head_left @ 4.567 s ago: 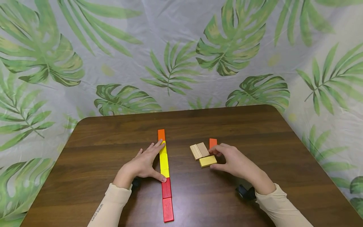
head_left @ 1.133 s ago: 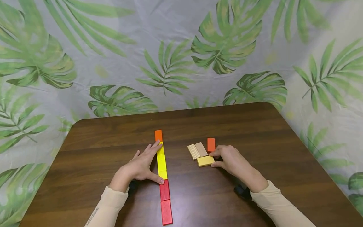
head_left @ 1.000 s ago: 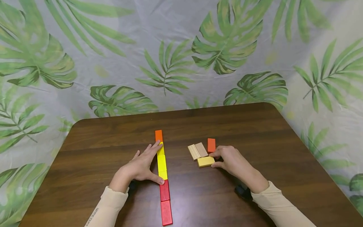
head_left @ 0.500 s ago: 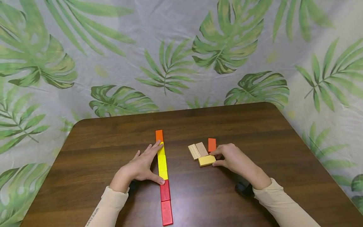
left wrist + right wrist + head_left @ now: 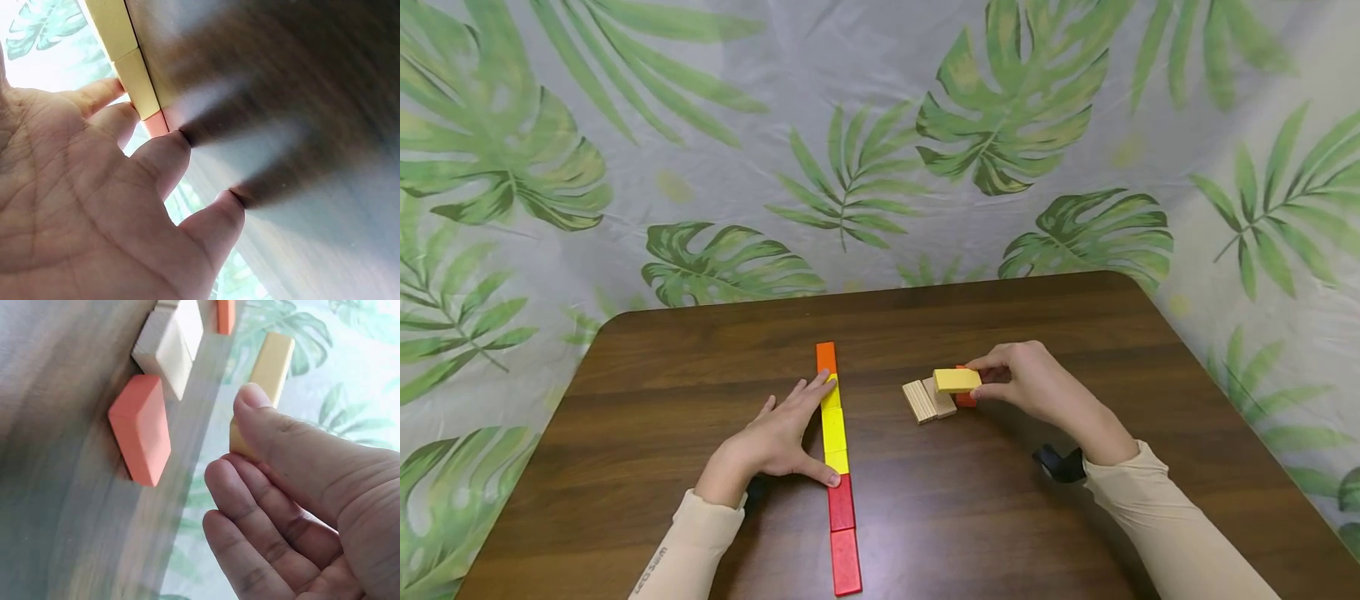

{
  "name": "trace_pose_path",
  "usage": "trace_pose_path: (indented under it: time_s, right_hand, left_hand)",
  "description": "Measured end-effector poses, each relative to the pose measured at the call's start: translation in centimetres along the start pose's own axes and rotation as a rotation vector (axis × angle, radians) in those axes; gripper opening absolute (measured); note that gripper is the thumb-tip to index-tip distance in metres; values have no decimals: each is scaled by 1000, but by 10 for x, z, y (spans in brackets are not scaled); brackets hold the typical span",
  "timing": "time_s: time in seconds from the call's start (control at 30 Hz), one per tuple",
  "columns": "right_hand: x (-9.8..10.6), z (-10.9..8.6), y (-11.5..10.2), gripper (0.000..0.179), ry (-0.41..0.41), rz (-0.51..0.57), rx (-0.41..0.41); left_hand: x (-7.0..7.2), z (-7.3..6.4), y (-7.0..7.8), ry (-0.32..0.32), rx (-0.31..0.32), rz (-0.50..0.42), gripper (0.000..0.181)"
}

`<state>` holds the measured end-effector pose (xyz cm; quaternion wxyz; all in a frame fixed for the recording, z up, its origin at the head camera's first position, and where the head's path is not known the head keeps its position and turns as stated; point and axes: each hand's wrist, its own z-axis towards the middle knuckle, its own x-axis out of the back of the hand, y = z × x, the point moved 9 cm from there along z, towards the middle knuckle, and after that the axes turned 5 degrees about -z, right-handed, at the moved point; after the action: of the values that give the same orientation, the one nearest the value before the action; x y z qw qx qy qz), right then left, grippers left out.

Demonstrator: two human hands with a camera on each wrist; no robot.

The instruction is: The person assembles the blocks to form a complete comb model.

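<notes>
A yellow block (image 5: 957, 381) is hanging raised off the table (image 5: 1015, 517), the right hand (image 5: 1043, 385), at its 3 o'clock, pinching one end; I am judging this step as a pick-up, the next move calling for a firm pinch and clearance over neighbours; an orange-red block (image 5: 142, 431) is lying lower at 5 o'clock, two pale wooden blocks (image 5: 927, 400) at 8; towards 9 a row of orange, yellow and red blocks (image 5: 837, 461) is running lengthwise, the left hand (image 5: 775, 440) touching it, fingers spread; no container is showing.
</notes>
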<state>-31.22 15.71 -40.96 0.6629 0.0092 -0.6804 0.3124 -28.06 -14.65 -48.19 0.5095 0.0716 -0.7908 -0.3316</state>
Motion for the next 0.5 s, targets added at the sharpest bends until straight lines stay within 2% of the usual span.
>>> trace_pose_path:
  time_s: [0.17,0.5]
  right_hand:
    - [-2,22,-1,36,13,20,-11]
    - [-17,67,-8,38,-45,53,-33]
  left_hand:
    - [-1,1,1,-1,1,6,139]
    - [1,0,0,3,3,11,138]
